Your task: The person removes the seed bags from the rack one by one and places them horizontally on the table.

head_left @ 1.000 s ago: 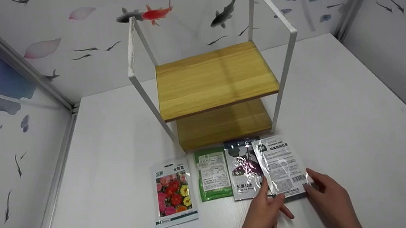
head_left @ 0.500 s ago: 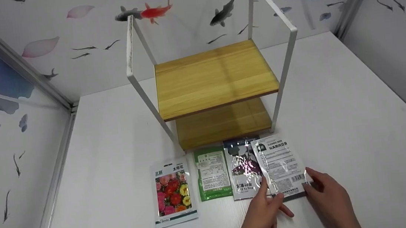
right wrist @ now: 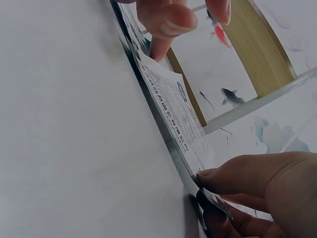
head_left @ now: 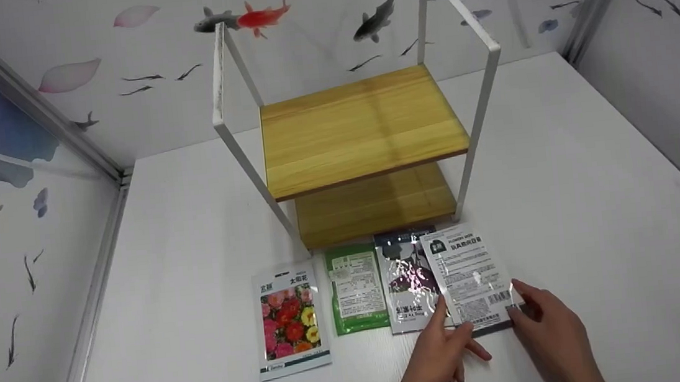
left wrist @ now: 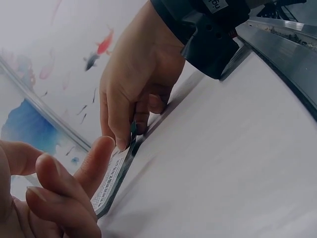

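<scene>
A white seed packet with printed text and a barcode (head_left: 470,275) lies slanted at the right end of a row of packets. My right hand (head_left: 554,332) pinches its lower right corner between thumb and fingers; the right wrist view shows that corner slightly raised. My left hand (head_left: 436,356) rests at the packet's lower left edge, index finger extended against it. Partly under the white packet is a silver and purple packet (head_left: 410,309). Left of that come a green packet (head_left: 362,325) and a packet picturing colourful flowers (head_left: 291,327).
A two-tier wooden rack (head_left: 365,129) with white metal side frames stands directly behind the packets. The white table (head_left: 602,191) extends to both sides. Walls printed with fish surround its back and sides.
The camera view shifts very slightly. Hands and packets keep practically the same positions.
</scene>
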Demonstrator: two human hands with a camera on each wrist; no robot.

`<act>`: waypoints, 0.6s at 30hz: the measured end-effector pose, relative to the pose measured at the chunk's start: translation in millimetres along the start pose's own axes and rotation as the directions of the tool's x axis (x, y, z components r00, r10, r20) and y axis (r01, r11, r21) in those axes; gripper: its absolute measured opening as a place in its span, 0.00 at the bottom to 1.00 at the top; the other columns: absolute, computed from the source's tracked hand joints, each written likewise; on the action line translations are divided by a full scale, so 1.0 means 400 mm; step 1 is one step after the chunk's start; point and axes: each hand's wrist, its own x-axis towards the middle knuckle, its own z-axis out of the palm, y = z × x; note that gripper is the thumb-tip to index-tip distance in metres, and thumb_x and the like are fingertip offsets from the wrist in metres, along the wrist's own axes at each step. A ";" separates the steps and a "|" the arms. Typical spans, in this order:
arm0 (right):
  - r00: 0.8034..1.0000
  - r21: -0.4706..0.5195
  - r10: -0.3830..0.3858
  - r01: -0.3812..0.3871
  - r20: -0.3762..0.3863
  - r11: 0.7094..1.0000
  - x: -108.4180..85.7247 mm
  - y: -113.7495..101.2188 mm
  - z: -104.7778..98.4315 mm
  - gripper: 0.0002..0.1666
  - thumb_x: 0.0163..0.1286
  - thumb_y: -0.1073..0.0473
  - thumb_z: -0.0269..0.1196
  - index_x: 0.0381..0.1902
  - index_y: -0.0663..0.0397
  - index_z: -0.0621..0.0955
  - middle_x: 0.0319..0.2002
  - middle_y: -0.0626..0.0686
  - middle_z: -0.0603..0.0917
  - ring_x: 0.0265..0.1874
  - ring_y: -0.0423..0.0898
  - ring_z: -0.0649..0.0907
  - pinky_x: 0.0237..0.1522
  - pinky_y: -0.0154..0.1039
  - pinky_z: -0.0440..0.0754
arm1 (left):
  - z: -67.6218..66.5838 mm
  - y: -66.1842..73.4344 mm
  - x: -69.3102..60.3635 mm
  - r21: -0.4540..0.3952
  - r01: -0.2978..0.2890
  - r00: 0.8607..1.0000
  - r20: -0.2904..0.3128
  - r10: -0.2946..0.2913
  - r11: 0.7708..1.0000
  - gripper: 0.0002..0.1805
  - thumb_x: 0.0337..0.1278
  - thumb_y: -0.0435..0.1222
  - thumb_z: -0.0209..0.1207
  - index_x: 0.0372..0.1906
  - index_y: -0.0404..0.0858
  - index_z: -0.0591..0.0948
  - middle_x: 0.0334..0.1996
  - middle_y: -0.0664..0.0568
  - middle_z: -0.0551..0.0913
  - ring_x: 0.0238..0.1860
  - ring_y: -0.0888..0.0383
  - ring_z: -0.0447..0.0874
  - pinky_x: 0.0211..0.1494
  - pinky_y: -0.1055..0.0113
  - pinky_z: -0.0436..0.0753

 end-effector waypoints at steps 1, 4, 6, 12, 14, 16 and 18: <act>1.000 0.000 -0.002 0.002 -0.002 1.000 0.000 0.000 0.000 0.34 0.60 0.54 0.60 0.63 0.52 0.65 0.50 0.59 0.73 0.39 0.51 0.71 0.42 0.47 0.71 | 0.000 0.000 0.000 0.003 0.001 1.000 -0.001 -0.001 1.000 0.38 0.60 0.48 0.49 0.70 0.47 0.46 0.19 0.53 0.83 0.03 0.61 0.62 0.06 0.70 0.64; 1.000 -0.001 0.001 -0.001 -0.012 1.000 -0.001 0.001 0.002 0.33 0.60 0.55 0.60 0.63 0.51 0.66 0.50 0.59 0.73 0.40 0.51 0.72 0.43 0.48 0.71 | 0.000 0.000 0.001 0.013 -0.001 1.000 -0.004 0.002 1.000 0.38 0.60 0.48 0.49 0.70 0.47 0.45 0.19 0.53 0.83 0.03 0.61 0.62 0.06 0.69 0.64; 1.000 0.004 0.005 -0.005 -0.013 1.000 -0.002 0.001 0.004 0.33 0.60 0.55 0.60 0.63 0.51 0.66 0.51 0.59 0.73 0.41 0.51 0.72 0.44 0.49 0.71 | 0.000 -0.001 0.000 0.018 -0.008 1.000 -0.005 0.008 1.000 0.38 0.60 0.48 0.49 0.70 0.47 0.45 0.19 0.53 0.83 0.03 0.61 0.63 0.06 0.68 0.65; 1.000 0.020 0.024 -0.023 -0.014 1.000 -0.006 -0.003 0.006 0.33 0.60 0.55 0.60 0.63 0.50 0.66 0.51 0.58 0.73 0.42 0.51 0.72 0.45 0.49 0.71 | 0.001 -0.002 -0.001 0.012 -0.016 1.000 -0.005 0.016 1.000 0.38 0.60 0.48 0.49 0.70 0.47 0.45 0.19 0.53 0.83 0.03 0.60 0.64 0.06 0.67 0.65; 1.000 0.015 0.023 -0.023 -0.017 1.000 -0.007 -0.005 0.005 0.33 0.59 0.55 0.61 0.63 0.50 0.66 0.50 0.57 0.74 0.41 0.51 0.72 0.43 0.48 0.71 | 0.001 -0.002 -0.001 0.010 -0.014 1.000 -0.004 0.014 1.000 0.39 0.60 0.49 0.49 0.70 0.47 0.44 0.19 0.53 0.83 0.03 0.60 0.64 0.06 0.68 0.65; 1.000 0.012 0.021 -0.021 -0.016 1.000 -0.007 -0.005 0.004 0.33 0.59 0.55 0.61 0.63 0.51 0.66 0.49 0.57 0.74 0.40 0.50 0.71 0.41 0.46 0.71 | 0.002 -0.002 -0.001 0.013 -0.006 1.000 -0.006 0.007 1.000 0.39 0.60 0.49 0.49 0.70 0.47 0.44 0.19 0.53 0.83 0.03 0.60 0.64 0.06 0.67 0.65; 1.000 0.007 0.024 -0.024 -0.019 1.000 -0.006 -0.006 0.002 0.33 0.59 0.55 0.61 0.62 0.51 0.67 0.47 0.56 0.74 0.39 0.50 0.71 0.40 0.44 0.70 | 0.002 -0.001 0.000 0.017 0.010 1.000 -0.010 -0.009 1.000 0.39 0.60 0.49 0.50 0.70 0.47 0.45 0.19 0.54 0.83 0.04 0.59 0.65 0.06 0.67 0.65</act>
